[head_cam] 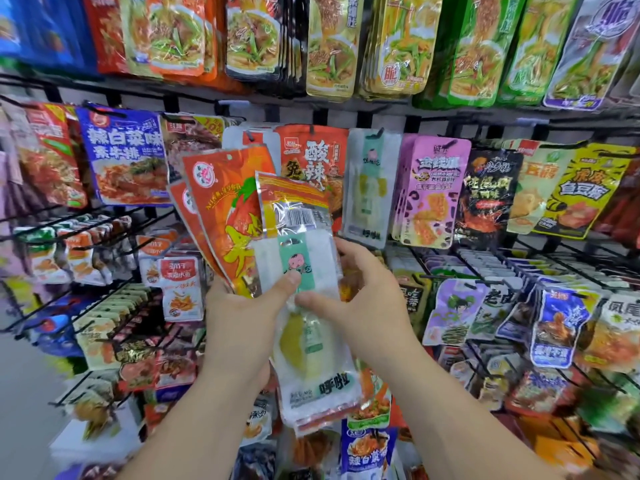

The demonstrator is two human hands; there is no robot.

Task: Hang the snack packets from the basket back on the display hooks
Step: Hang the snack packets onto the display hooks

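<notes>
In the head view we see the left hand (242, 317) gripping a fan of snack packets (221, 202) before the display hooks (104, 110), thumb pressed on the front white-and-green packet (306, 344) (orange ones behind), which the right hand (367, 292) also pinches between thumb and fingers.

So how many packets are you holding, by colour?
orange flame packets: 2
yellow-red barcode packet: 1
white-and-mint packet: 1
Total: 4 that show; more may hide behind.
</notes>
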